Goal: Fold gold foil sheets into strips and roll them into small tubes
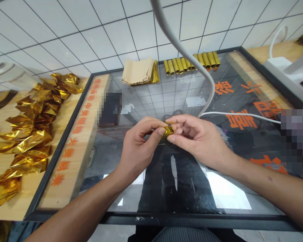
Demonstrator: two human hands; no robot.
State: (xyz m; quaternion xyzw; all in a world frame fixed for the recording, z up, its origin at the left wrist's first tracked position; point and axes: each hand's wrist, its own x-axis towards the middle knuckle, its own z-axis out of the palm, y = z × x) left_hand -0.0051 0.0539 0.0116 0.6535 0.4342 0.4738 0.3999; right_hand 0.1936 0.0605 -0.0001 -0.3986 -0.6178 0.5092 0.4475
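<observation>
Between my two hands, over the middle of the glass counter top (151, 101), is a small piece of gold foil paper (168, 130), partly rolled or folded. My left hand (141, 143) pinches its left end between thumb and forefinger. From the other side my right hand (199, 134) grips it with thumb and fingers, the other fingers curled in. Much of the foil paper is covered by my fingertips. Farther back stand a row of gold paper rolls (180, 65) and a stack of brown-backed gold paper sheets (137, 72).
Folded gold foil pieces (31, 134) lie in a long pile on the wooden surface to the left. A dark phone (109, 107) rests on the glass. A white cable (189, 55) hangs across the view. At the right is a white power strip (285, 74); a tiled wall (111, 30) stands behind.
</observation>
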